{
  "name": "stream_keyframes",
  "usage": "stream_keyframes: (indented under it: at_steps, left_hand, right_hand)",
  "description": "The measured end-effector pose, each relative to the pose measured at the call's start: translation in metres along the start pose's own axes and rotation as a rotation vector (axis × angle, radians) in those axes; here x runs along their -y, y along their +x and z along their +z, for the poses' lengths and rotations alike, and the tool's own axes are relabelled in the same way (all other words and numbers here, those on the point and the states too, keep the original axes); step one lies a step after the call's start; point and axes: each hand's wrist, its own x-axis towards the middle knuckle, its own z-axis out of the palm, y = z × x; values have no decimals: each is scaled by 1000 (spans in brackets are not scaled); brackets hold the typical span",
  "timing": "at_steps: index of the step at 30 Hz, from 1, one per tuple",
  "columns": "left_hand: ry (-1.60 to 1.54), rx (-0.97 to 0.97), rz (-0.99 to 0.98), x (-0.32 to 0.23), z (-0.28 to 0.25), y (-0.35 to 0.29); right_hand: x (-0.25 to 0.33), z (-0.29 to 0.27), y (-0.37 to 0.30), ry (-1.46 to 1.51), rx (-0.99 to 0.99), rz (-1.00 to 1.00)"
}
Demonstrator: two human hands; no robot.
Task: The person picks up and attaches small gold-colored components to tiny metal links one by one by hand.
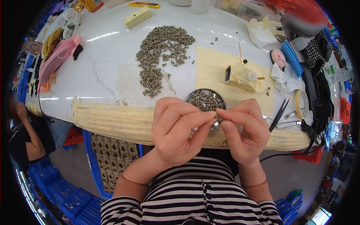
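Note:
Above a round metal dish point(190, 96), my left hand point(176, 129) and my right hand point(245, 131) meet fingertip to fingertip. Thumb and forefinger are pinched together on each hand. Whatever sits between the tips is too small and too covered to name. Small metal parts point(204, 99) fill the dish, which the fingers partly hide. Farther back, a large loose pile of similar small metal parts point(165, 41) spreads over the white table point(101, 56).
Yellowish tape covers the table's front edge point(112, 112). Right of the dish are a taped block point(243, 77), black tweezers point(279, 114) and a tape roll point(301, 104). A pink mesh item point(60, 62) lies at left. Below stands a blue crate point(93, 161) of metal parts; a person point(30, 138) sits left.

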Motion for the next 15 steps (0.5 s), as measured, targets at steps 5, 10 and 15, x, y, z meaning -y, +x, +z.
stream_keyframes:
  at_steps: [5, 10, 15]
  left_hand:
    - [2, 6, 13, 1, 0, 0]
    - [-12, 24, 34, 1, 0, 1]
    - [14, 26, 34, 2, 1, -1]
  right_hand:
    - [0, -1, 0, 13, 32, 20]
    - [-1, 2, 0, 84, 8, 96]
    - [0, 1, -1, 42, -32, 73]
